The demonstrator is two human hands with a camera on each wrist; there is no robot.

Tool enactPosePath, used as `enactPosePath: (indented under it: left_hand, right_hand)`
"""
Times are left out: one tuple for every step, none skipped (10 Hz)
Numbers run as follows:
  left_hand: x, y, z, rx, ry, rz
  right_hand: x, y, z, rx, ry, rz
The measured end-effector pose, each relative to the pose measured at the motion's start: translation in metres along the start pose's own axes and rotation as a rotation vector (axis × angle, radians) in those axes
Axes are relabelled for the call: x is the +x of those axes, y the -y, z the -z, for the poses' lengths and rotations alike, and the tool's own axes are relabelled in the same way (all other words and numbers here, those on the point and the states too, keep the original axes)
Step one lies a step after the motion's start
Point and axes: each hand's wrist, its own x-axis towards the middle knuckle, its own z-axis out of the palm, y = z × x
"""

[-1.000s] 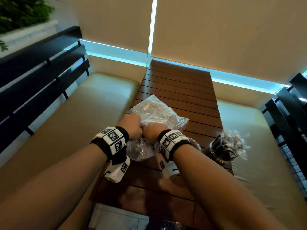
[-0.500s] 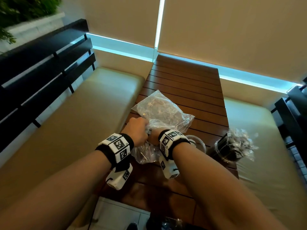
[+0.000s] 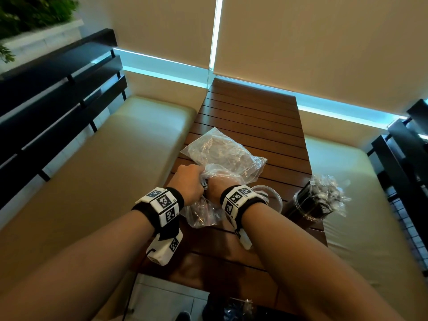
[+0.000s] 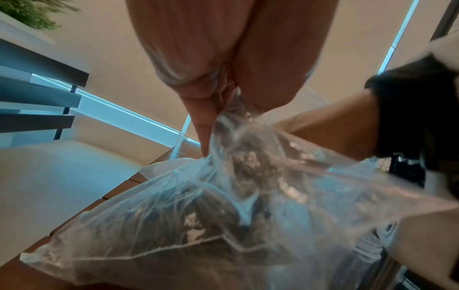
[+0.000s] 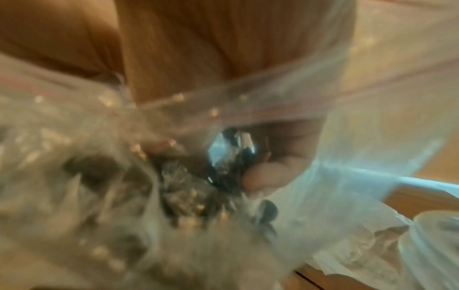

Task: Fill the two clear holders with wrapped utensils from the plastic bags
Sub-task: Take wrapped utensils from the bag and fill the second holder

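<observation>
Both hands down at the near half of the slatted wooden table (image 3: pixel 252 117), knuckle to knuckle. Left hand (image 3: pixel 188 181) clenched on the bunched mouth of the clear plastic bag (image 3: pixel 222 154), fingers (image 4: pixel 201 109) curled down and pinching the film. Right hand (image 3: pixel 220 185) pushed inside that same mouth, plastic draped over the knuckles. From the right wrist view, blurred: fingertips (image 5: pixel 263 176) curled round a dark, shiny bundle of wrapped utensils (image 5: pixel 233 157) inside the bag. How many pieces, cannot tell.

Bag lying across the slats, body stretching away toward the window, near end sagging below the wrists. Left corner close to the table's left edge; right corner short of the right edge, bare slats beside it.

Just right of the right wrist, an open clear holder (image 3: pixel 272 195), rim up, partly hidden by the wristband. Farther right, hard by the table's right edge, a second holder (image 3: pixel 305 205) packed with dark utensils, crinkled wrappers fanning out over the edge above the cream bench cushion (image 3: pixel 361 205).

Far half of the table bare wood, running up to the blinds (image 3: pixel 324 42). Another cream cushion (image 3: pixel 115 158) along the left, black slatted backrest (image 3: pixel 58 89) beyond it. At the bottom edge of the head view, a dark crinkled bundle (image 3: pixel 238 306) on the near end of the table, too cut off to make out.
</observation>
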Motion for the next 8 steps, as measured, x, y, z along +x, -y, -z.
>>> enactPosePath:
  left_hand:
    - [-0.006, -0.002, 0.004, -0.027, -0.006, -0.026]
    - [-0.008, -0.001, 0.003, -0.032, 0.003, -0.028]
    - [-0.007, 0.002, -0.001, -0.014, 0.009, -0.036]
    - [-0.007, 0.002, -0.001, 0.019, 0.006, -0.047]
    - [-0.003, -0.001, 0.007, 0.051, -0.075, -0.069]
    - [0.011, 0.000, 0.017, 0.050, -0.158, -0.083]
    - [0.027, 0.006, 0.017, 0.021, -0.201, -0.079]
    - [0.036, 0.010, 0.006, 0.099, -0.135, 0.042]
  right_hand:
    - [0.000, 0.002, -0.008, -0.004, 0.000, 0.010]
    - [0.007, 0.006, -0.015, -0.012, 0.044, -0.023]
    - [0.004, 0.007, -0.015, -0.021, 0.079, -0.073]
    - [0.004, 0.005, -0.015, -0.036, 0.051, -0.039]
    - [0.007, 0.008, -0.009, -0.062, 0.009, -0.023]
    - [0.004, 0.011, 0.008, -0.052, -0.105, 0.012]
    - [-0.004, 0.007, 0.026, -0.025, -0.254, 0.039]
    - [-0.006, 0.002, 0.031, 0.004, -0.290, 0.004]
